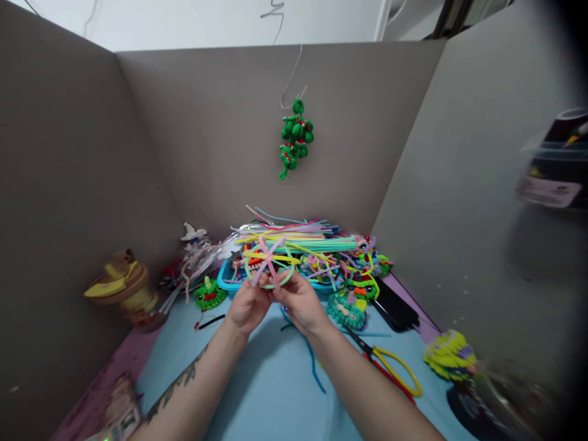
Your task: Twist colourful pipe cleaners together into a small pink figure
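1. Left hand [252, 301]: center of the frame, fingers closed in a pinch on the lower edge of the wheel [269, 258], a round shape of pink, yellow and green stems.
2. Right hand [299, 300]: just beside it, thumb and fingers pinching the wheel's lower right edge.
3. Tray [226, 283]: behind the hands, blue, heaped with colorful stems [316, 244].
4. Scissors [374, 355]: lower right, open handles, on the blue cloth [275, 392].
5. Phone [395, 307]: right of center, black.
6. Green ornament [297, 136]: upper center, hanging from a wire.
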Available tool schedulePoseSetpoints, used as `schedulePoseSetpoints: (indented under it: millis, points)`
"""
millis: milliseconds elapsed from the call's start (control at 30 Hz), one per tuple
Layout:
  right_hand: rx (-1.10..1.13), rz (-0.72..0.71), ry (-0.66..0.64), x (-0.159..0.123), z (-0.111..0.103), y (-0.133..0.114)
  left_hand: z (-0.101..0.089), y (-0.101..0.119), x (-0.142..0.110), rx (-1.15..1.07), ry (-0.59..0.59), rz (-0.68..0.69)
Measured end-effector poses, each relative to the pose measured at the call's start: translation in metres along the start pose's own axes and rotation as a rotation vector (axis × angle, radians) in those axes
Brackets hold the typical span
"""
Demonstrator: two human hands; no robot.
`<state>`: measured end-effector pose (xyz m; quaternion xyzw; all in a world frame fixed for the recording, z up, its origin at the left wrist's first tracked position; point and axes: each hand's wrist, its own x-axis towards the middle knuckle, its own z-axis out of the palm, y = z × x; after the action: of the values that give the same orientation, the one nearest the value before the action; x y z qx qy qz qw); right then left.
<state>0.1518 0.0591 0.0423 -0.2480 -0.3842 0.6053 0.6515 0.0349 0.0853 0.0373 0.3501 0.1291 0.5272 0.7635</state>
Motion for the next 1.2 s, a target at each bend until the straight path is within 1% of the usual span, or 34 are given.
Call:
schedulePoseSetpoints:
  millis: [100, 167, 267, 367, 467, 633, 733, 867, 933, 1000, 1067, 1100, 1200]
  points:
    - [-0.032, -0.066, 0.022, 0.001, -0.001, 0.001, -0.003, -0.003, 0.000, -0.021, 0.012, -0.009]
    - [-0.036, -0.120, 0.050, 0.001, -0.002, 0.000, -0.005, -0.007, -0.001, -0.043, 0.024, -0.041]
    - [-0.042, -0.132, 0.082, 0.001, -0.004, -0.003, -0.008, -0.010, -0.002, -0.074, 0.032, -0.103]
    - [-0.098, -0.155, 0.069, 0.000, -0.007, -0.007, -0.008, -0.004, 0.000, -0.122, 0.056, -0.125]
    - [-0.174, -0.208, 0.012, 0.002, -0.013, -0.008, -0.009, 0.009, 0.002, -0.177, 0.088, -0.134]
    - [-0.249, -0.074, -0.129, 0.008, -0.027, -0.009, -0.014, 0.027, 0.004, -0.085, 0.121, -0.171]
    - [-0.295, -0.037, -0.175, 0.009, -0.031, -0.014, -0.015, 0.030, 0.004, -0.043, 0.126, -0.186]
    - [-0.342, 0.010, -0.231, 0.008, -0.031, -0.020, -0.014, 0.030, 0.005, 0.012, 0.120, -0.186]
    - [-0.276, 0.071, -0.207, 0.009, -0.031, -0.021, -0.014, 0.030, 0.006, 0.048, 0.107, -0.184]
    - [-0.176, 0.110, -0.112, 0.012, -0.034, -0.021, -0.013, 0.031, 0.005, 0.099, 0.083, -0.193]
    - [-0.098, 0.104, -0.008, 0.016, -0.039, -0.022, -0.012, 0.032, 0.005, 0.166, 0.048, -0.222]
    - [-0.071, 0.095, 0.023, 0.017, -0.042, -0.023, -0.011, 0.032, 0.004, 0.204, 0.029, -0.242]
    - [-0.060, 0.120, 0.039, 0.018, -0.047, -0.034, -0.008, 0.034, 0.001, 0.339, -0.028, -0.319]
